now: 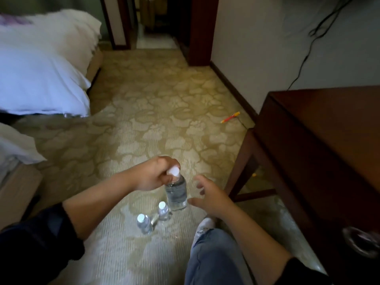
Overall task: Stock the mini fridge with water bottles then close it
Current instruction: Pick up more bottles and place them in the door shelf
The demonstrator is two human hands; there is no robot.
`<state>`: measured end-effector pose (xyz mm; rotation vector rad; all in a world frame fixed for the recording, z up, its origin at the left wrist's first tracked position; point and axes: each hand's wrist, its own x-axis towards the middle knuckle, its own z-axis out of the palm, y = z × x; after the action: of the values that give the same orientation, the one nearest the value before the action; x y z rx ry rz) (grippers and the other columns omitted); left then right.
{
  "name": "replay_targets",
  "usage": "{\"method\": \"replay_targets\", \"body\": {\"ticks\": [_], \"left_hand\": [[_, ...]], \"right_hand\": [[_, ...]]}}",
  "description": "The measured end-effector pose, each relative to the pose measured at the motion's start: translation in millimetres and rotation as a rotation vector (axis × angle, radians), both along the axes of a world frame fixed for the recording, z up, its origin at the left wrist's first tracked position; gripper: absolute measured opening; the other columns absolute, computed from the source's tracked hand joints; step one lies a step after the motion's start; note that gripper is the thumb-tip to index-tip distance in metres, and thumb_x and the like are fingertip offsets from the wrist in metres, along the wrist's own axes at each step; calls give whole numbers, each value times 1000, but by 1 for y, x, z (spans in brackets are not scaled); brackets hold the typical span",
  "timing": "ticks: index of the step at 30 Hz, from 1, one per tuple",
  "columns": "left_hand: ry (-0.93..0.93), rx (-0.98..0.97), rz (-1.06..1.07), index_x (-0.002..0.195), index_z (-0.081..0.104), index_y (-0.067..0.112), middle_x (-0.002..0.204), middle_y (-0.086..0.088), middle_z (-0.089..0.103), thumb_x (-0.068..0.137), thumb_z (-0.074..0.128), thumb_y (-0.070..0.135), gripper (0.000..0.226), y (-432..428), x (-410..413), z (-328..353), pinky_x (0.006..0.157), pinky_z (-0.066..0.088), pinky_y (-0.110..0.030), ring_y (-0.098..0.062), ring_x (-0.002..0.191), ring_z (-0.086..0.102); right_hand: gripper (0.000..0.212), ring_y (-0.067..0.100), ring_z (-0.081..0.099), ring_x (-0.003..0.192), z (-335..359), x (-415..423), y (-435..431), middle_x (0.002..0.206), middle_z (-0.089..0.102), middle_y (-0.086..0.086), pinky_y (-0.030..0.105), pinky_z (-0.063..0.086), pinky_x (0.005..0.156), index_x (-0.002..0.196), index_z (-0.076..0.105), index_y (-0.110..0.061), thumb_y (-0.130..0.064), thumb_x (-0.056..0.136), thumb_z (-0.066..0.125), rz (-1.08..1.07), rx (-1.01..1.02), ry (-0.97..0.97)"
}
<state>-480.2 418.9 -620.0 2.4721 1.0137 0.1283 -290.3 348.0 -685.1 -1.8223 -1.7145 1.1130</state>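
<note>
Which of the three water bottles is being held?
The rightmost bottle, gripped at its cap by the left hand; the other two stand free on the carpet.

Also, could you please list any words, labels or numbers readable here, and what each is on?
No text is legible.
Clear plastic water bottle with a white cap, gripped by the left hand: dark label print, too blurred to read.
Two clear white-capped bottles on the patterned carpet: nothing readable.

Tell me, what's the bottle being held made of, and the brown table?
The water bottle the left hand grips by its white cap looks like clear, shiny plastic: you can see through it. The table looks like dark reddish wood with a smooth sheen, maybe veneer.
</note>
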Motion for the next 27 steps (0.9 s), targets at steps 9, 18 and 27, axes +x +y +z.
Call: {"method": "replay_targets", "body": {"ticks": [9, 18, 27], "left_hand": [[-134, 187, -239, 105, 60, 10, 98, -2, 62, 86, 51, 33, 31, -90, 29, 146, 73, 41, -18, -5, 79, 51], [-294, 277, -438, 105, 59, 21, 91, 12, 59, 91, 55, 30, 17, -182, 73, 224, 72, 46, -21, -7, 83, 54], [-764, -115, -423, 115, 59, 14, 106, -1, 67, 82, 59, 29, 37, -241, 138, 219, 84, 52, -18, -9, 97, 64]], "right_hand": [[52, 3, 51, 119, 127, 5, -100, 121, 59, -15, 26, 41, 98, 117, 46, -43, -26, 75, 72, -5, 324, 199], [51, 2, 63, 100, 202, 36, -207, 104, 66, -16, 22, 50, 83, 115, 52, -33, -23, 72, 77, -164, 511, 258], [35, 4, 67, 92, 237, 79, -294, 101, 69, -3, 18, 53, 74, 112, 57, -16, -6, 81, 68, -483, 664, 354]]}}
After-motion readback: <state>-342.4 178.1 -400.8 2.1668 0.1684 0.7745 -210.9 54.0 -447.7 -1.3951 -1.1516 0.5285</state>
